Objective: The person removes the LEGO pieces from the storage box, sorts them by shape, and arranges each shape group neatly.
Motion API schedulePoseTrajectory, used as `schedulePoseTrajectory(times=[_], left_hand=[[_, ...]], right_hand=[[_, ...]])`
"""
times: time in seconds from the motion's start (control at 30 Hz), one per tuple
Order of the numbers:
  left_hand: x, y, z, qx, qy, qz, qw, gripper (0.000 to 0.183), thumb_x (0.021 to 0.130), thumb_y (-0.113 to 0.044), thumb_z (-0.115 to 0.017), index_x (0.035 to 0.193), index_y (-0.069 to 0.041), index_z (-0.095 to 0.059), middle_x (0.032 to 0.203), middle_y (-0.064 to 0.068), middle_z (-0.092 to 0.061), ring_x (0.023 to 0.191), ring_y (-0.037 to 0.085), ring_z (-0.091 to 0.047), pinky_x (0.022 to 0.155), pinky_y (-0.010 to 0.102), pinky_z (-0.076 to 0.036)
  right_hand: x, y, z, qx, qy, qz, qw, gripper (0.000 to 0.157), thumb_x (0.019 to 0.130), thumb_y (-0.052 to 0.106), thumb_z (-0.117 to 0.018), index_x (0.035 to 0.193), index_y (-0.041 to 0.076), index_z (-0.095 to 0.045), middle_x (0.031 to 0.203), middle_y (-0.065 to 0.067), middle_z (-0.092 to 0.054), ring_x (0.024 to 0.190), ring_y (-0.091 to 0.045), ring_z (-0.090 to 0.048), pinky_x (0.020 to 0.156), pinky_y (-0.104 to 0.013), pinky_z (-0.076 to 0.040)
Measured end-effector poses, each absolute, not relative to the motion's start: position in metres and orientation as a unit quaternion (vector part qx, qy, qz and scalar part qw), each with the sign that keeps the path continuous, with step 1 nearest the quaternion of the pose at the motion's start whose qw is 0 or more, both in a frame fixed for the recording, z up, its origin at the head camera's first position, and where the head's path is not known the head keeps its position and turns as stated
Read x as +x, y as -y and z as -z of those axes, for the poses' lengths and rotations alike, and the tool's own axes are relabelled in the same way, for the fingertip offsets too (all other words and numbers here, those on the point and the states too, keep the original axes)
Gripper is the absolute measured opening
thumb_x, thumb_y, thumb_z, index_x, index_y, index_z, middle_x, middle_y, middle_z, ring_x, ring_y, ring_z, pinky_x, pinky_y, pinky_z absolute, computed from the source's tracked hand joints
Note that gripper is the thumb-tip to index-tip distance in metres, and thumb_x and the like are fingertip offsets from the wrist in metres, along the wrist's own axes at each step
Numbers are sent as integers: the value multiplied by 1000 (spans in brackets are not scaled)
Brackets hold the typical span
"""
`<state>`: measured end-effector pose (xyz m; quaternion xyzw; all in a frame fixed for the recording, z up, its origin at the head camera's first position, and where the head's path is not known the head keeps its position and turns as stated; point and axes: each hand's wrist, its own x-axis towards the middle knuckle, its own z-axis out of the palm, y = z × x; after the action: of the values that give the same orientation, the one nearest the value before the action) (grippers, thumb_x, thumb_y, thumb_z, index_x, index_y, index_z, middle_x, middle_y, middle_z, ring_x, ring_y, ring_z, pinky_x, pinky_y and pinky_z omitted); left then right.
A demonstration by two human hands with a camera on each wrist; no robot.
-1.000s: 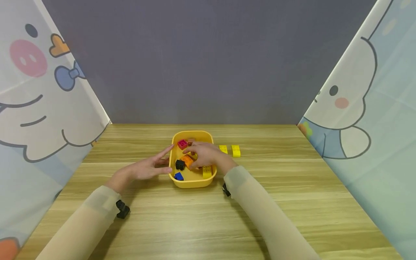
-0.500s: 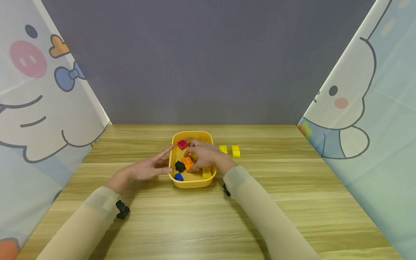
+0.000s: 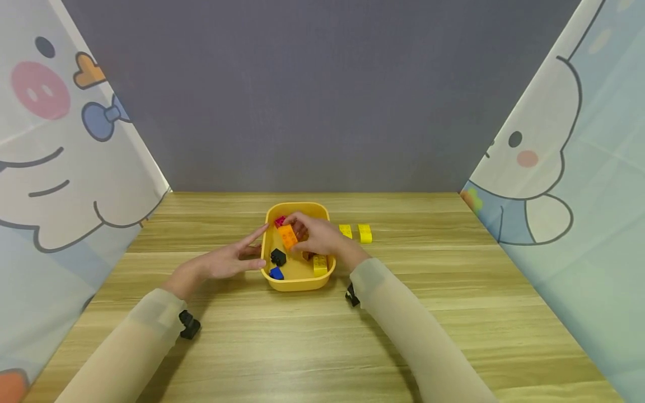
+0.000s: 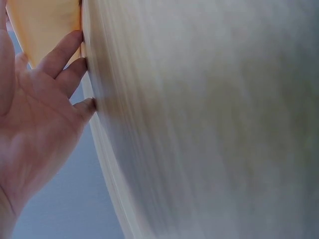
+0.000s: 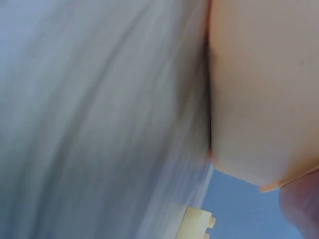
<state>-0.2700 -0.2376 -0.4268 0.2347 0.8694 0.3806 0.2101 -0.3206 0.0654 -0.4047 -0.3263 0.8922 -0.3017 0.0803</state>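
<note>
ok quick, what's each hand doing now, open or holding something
Left hand: open, fingers spread at the side of the yellow box.
Right hand: closed, holding an orange block.

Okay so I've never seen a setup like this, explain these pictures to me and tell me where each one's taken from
There's no machine: a person works bare-handed. The wide view is filmed from the head, the two close, tilted views from each wrist. On the wooden table stands a yellow bin containing several colored blocks, including a black block. Two yellow blocks lie to its right. The left hand spreads its fingers at the bin's left wall; the right hand holds an orange block.
</note>
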Motion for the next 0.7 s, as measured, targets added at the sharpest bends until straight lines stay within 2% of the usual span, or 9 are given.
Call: schedulePoseTrajectory(times=[0.2, 0.43, 0.53, 0.7], left_hand=[[-270, 237, 427, 235, -867, -386, 211, 96, 110, -51, -65, 176, -44, 4, 173, 31, -37, 161, 51, -37, 128, 77, -27], [-271, 238, 428, 228, -872, -380, 210, 96, 109, -54, -65, 175, -48, 5, 174, 30, -36, 162, 51, -37, 128, 77, -26], [-271, 238, 427, 229, -870, -382, 211, 97, 109, -53, -66, 175, -48, 5, 174, 31, -36, 162, 51, -37, 128, 77, -28], [-272, 239, 427, 230, -870, -382, 211, 98, 109, -53, -66, 175, -48, 5, 173, 32, -35, 161, 52, -36, 127, 76, -30]], right_hand=[[-321, -69, 404, -330, -846, 410, 83, 58, 100, 11, -82, 151, 26, -58, 135, -9, -67, 107, -23, -71, 91, -37, -64], [-327, -84, 398, -318, -815, 478, 79, 58, 103, 6, -77, 154, 25, -57, 139, -12, -62, 109, -25, -73, 92, -37, -65], [-329, -95, 396, -315, -796, 511, 78, 57, 103, 2, -76, 154, 21, -58, 139, -17, -60, 111, -27, -74, 93, -37, -66], [-328, -120, 392, -308, -778, 544, 64, 57, 100, -5, -73, 152, 13, -58, 137, -21, -58, 108, -29, -73, 83, -32, -65]])
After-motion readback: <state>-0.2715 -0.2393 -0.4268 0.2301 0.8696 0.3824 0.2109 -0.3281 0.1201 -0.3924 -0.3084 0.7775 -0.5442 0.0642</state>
